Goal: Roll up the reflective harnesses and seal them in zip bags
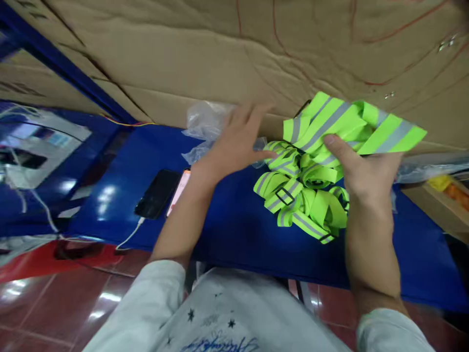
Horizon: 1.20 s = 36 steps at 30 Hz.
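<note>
Neon-green straps with grey reflective stripes (308,200) lie in a loose pile on the blue table (249,234), with black buckles among them. Above the pile, my right hand (370,171) grips a folded bundle of the same straps (333,122), thumb on top. My left hand (238,142), slightly blurred, is left of the pile with its fingers apart and nothing in it. Crumpled clear plastic (205,122) lies just behind my left hand.
A black phone (157,193) with a white cable and a second phone (179,191) lie beside my left forearm. Cardboard (220,58) stands along the table's back. At the right is an open carton (436,205) with yellow and orange contents.
</note>
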Tool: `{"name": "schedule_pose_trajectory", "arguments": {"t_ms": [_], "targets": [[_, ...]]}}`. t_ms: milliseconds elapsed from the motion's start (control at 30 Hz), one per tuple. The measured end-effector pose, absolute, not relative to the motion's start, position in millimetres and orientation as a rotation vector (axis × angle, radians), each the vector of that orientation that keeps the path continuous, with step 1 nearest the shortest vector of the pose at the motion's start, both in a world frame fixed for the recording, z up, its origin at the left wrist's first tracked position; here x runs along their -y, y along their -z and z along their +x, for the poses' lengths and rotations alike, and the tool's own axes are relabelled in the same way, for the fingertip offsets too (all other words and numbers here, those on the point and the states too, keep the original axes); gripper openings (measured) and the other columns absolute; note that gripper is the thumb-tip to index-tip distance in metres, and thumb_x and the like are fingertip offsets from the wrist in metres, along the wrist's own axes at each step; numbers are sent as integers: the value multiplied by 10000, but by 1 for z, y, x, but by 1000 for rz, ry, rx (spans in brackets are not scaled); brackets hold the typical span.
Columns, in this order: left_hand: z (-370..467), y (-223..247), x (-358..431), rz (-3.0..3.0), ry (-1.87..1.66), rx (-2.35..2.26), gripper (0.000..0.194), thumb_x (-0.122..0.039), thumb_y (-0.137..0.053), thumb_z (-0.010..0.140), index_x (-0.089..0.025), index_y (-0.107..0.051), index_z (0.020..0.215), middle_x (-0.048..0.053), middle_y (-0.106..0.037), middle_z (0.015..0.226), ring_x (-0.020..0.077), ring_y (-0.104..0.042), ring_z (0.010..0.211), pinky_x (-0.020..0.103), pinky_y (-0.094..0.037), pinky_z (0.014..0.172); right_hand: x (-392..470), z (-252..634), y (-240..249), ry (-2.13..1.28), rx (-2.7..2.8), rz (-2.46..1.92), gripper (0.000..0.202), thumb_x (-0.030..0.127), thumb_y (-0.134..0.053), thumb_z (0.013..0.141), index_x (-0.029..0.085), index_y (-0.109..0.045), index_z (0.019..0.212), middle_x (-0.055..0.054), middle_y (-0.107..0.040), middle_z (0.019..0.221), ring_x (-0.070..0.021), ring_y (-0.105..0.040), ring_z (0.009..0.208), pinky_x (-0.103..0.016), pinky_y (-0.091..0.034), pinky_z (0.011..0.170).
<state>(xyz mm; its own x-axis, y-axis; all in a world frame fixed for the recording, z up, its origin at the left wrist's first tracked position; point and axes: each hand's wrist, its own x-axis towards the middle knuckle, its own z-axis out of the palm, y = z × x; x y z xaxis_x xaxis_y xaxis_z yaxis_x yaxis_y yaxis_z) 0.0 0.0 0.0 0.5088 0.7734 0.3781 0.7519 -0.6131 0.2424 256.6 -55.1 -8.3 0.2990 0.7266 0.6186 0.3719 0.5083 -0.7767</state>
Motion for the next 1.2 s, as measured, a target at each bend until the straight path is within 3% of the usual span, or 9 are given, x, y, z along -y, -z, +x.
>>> {"name": "schedule_pose_trajectory", "arguments": {"t_ms": [67, 133, 233, 333, 533, 767, 967, 1033, 1200], "targets": [[-22, 5, -13, 2652, -618, -1474, 961, -398, -855, 854, -229, -334, 1643, 139, -339, 1733, 362, -284, 1627, 637, -218, 1359, 50, 260, 9, -328, 1319, -1130, 470, 400, -945, 717, 120, -768, 1050, -88, -789, 1141, -185, -772, 972, -351, -650, 973], [-39, 9, -24, 2617, -510, -1560, 949, -337, -832, 872, -242, -305, 1655, 138, -251, 1774, 419, -181, 1655, 808, -74, 1302, 44, 263, 14, -367, 1328, -1166, 464, 421, -939, 721, 139, -774, 1050, -85, -793, 1145, -209, -781, 972, -389, -662, 960], [-49, 13, -32, 2570, -391, -1659, 825, -318, -752, 936, -244, -330, 1641, 147, -395, 1709, 426, -268, 1617, 933, 9, 1189, 33, 263, 28, -469, 1344, -1206, 423, 448, -938, 715, 188, -791, 1015, -65, -812, 1078, -259, -799, 962, -445, -685, 917], [-44, 11, -30, 2658, -484, -1661, 696, -413, -727, 954, -293, -452, 1582, 122, -581, 1549, 391, -449, 1498, 869, -3, 1247, 22, 262, 43, -502, 1333, -1193, 458, 474, -958, 674, 212, -792, 1010, -54, -818, 1047, -295, -807, 929, -483, -701, 857], [-15, -1, -9, 2828, -751, -1329, 777, -577, -753, 914, -357, -436, 1588, 105, -625, 1465, 338, -560, 1390, 703, -112, 1325, 24, 257, 42, -483, 1338, -1168, 416, 494, -931, 719, 245, -796, 1024, -36, -817, 1056, -299, -805, 960, -477, -701, 857], [15, 1, 9, 2901, -649, -1178, 899, -571, -752, 922, -215, -332, 1633, 185, -550, 1540, 344, -522, 1446, 622, -246, 1306, 47, 256, 16, -555, 1608, -1216, 344, 427, -927, 749, 250, -793, 1011, -30, -813, 1031, -256, -790, 881, -396, -692, 797], [28, 10, 14, 2900, -626, -1087, 968, -619, -772, 880, -125, -354, 1600, 216, -530, 1565, 375, -513, 1453, 518, -393, 1223, 45, 257, 24, -726, 1571, -1241, 432, 492, -927, 733, 254, -764, 1054, -30, -801, 1048, -249, -781, 876, -393, -684, 745], [32, 12, 17, 2895, -583, -1086, 948, -585, -773, 886, -104, -361, 1592, 226, -535, 1557, 385, -534, 1430, 504, -435, 1178, 45, 254, 26, -713, 1625, -1206, 447, 527, -890, 775, 265, -738, 1103, -39, -789, 1079, -247, -774, 917, -399, -679, 781], [34, 10, 19, 2849, -603, -1076, 904, -526, -770, 893, -120, -367, 1592, 215, -542, 1551, 387, -533, 1444, 497, -470, 1158, 50, 243, 22, -324, 1699, -1118, 446, 537, -655, 990, 310, -596, 1370, -79, -704, 1240, -248, -698, 1194, -458, -575, 1086]]}}
